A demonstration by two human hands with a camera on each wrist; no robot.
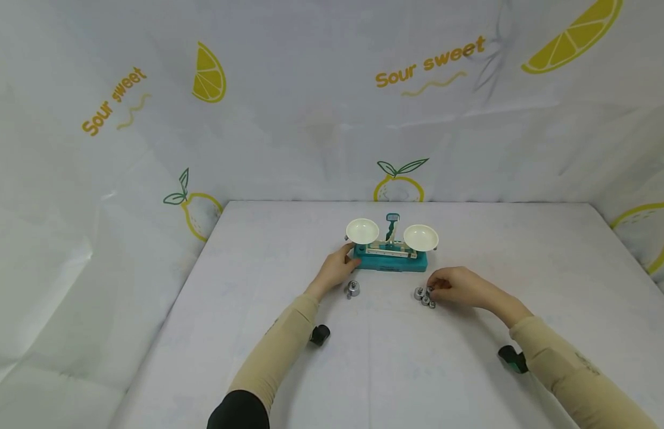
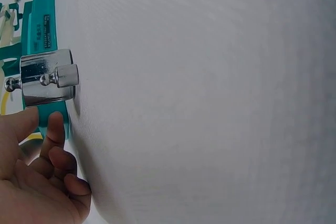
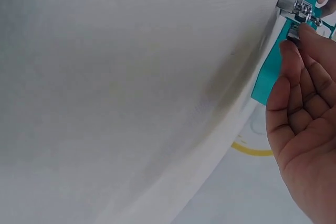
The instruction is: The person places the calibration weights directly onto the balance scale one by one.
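Pinched between the thumb and fingertips of the right hand (image 1: 460, 287), a small metal weight (image 3: 294, 34) is held in front of the right end of the balance scale (image 1: 393, 264). I read that fingertip hold as suited to so slight a piece, with little room for a fuller grip beside its neighbours. On my remote feed, a few other metal weights (image 1: 418, 294) lie bunched by that hand, also in front of the balance scale's right end; the spot seems handy, since the right hand can work there without reaching across the balance scale.

At the balance scale's left end, the left hand (image 1: 334, 271) grips the teal base, thumb toward the front and fingers round the side. I judge this a steadying hold, low enough to leave the left pan (image 1: 362, 231) unobstructed. The right pan (image 1: 421, 238) is raised over the base's other end.

Just in front of the left end, I see a large weight (image 2: 42, 96) with a smaller weight (image 2: 67, 76) beside it; I cannot tell whether they touch. Both have knobs on top, presumably for fingers to pick them up by. The balance scale itself sits upright on the white table (image 1: 267, 262), its base lying flat, which I expect helps it stay level.
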